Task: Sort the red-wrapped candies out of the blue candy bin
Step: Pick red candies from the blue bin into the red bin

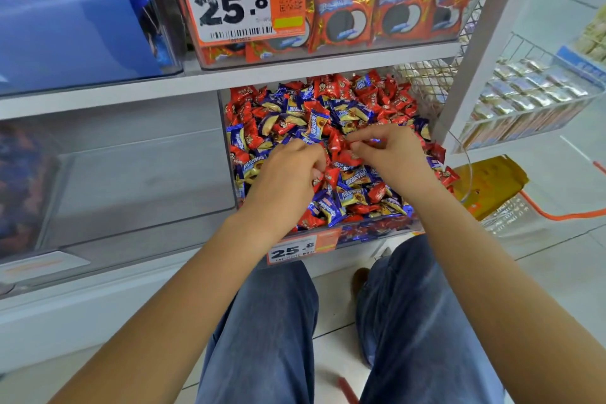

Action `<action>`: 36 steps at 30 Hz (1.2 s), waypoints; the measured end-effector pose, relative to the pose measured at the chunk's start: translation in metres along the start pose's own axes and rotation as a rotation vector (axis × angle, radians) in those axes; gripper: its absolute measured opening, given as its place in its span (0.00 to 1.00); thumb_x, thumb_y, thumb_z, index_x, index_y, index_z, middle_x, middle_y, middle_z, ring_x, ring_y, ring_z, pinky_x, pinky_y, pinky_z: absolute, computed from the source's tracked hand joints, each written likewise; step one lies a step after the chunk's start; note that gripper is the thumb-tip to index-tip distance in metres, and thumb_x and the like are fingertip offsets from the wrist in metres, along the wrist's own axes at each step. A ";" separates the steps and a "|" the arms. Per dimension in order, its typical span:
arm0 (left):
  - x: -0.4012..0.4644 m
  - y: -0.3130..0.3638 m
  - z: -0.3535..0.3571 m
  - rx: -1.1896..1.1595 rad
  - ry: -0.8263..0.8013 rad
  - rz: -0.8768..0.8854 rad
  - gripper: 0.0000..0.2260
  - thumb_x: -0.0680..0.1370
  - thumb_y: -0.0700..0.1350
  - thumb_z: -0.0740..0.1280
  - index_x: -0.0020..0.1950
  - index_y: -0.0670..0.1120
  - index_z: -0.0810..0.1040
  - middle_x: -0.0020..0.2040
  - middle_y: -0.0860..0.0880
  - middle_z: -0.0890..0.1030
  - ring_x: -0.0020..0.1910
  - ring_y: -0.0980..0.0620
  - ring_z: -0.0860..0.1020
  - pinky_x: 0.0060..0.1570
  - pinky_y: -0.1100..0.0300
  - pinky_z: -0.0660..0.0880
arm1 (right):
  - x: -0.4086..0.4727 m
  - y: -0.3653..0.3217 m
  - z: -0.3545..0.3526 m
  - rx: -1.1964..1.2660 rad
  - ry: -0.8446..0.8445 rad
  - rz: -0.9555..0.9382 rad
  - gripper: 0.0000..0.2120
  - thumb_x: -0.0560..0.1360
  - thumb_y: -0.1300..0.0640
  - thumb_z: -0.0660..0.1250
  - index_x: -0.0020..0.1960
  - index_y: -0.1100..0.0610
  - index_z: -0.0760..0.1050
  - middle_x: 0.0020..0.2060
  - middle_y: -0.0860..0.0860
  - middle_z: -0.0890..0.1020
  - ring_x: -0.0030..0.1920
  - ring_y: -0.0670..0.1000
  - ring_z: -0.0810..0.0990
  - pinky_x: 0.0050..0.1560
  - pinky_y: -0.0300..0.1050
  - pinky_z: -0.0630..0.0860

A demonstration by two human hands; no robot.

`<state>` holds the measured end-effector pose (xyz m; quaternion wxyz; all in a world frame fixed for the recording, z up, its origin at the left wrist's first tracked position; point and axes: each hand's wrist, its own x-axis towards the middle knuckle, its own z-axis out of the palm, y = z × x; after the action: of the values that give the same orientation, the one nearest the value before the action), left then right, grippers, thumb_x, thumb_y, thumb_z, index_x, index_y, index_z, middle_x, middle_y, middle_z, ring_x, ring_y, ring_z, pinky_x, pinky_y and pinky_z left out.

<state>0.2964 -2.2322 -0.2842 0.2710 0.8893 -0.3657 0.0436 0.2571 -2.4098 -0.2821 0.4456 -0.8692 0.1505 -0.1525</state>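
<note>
Two bare hands, left hand (pixel 288 170) and right hand (pixel 390 154), pinch small red foil-wrapped candies (pixel 339 149) at the clear plastic bin's (pixel 377 229) centre; many remain toward twelve o'clock. Best lift by wrapper ends, leaving blue-and-gold wrapped candies (pixel 331 207) undisturbed.

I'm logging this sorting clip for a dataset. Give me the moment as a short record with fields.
setting: shop shelf, clear candy bin
contents: red candies and blue candies mixed
left hand: in the pile, fingers curled on red wrappers
right hand: in the pile, pinching at a red wrapper
bin to the left: looks empty
price tag: 25.8
</note>
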 end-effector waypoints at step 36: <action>-0.010 -0.022 -0.057 -0.358 0.251 -0.257 0.09 0.69 0.41 0.74 0.39 0.55 0.79 0.34 0.59 0.78 0.30 0.63 0.73 0.32 0.74 0.66 | -0.023 -0.055 0.013 0.144 0.018 -0.192 0.06 0.75 0.61 0.68 0.42 0.52 0.78 0.40 0.44 0.81 0.34 0.38 0.75 0.37 0.29 0.71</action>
<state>0.3113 -2.1839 -0.2487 0.4706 0.8540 -0.2153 0.0534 0.2484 -2.3601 -0.2474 0.4889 -0.8440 0.0591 -0.2126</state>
